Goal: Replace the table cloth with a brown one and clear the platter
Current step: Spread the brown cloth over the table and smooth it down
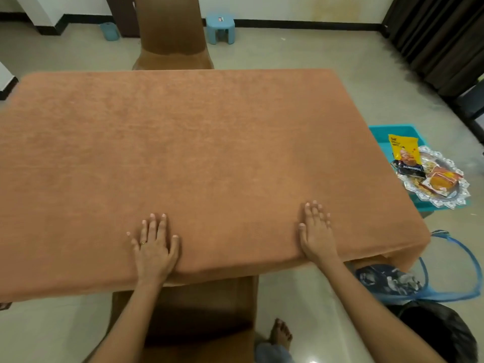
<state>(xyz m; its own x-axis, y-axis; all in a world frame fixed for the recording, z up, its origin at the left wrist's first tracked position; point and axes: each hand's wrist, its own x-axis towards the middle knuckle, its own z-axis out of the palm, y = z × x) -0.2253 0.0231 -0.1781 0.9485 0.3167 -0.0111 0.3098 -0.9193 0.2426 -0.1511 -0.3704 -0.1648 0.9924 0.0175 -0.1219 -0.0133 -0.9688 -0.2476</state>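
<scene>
Left hand (154, 247) and right hand (315, 231) lie flat on the brown cloth (196, 153) near its lower edge, fingers straight and grasping nothing, so I'd just sweep outward to the corners with light, even pressure. Cloth fills mid-frame with its long axis running left to right. The platter (461, 203) at the right edge looks still loaded.

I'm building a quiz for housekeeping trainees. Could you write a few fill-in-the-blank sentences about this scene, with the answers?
1. The left hand and right hand lie flat on the ____ table cloth.
2. The platter, with a yellow packet on it, sits to the person's ____, off the cloth.
3. The ring is worn on the ____ hand.
Missing words: brown; right; left.
</scene>
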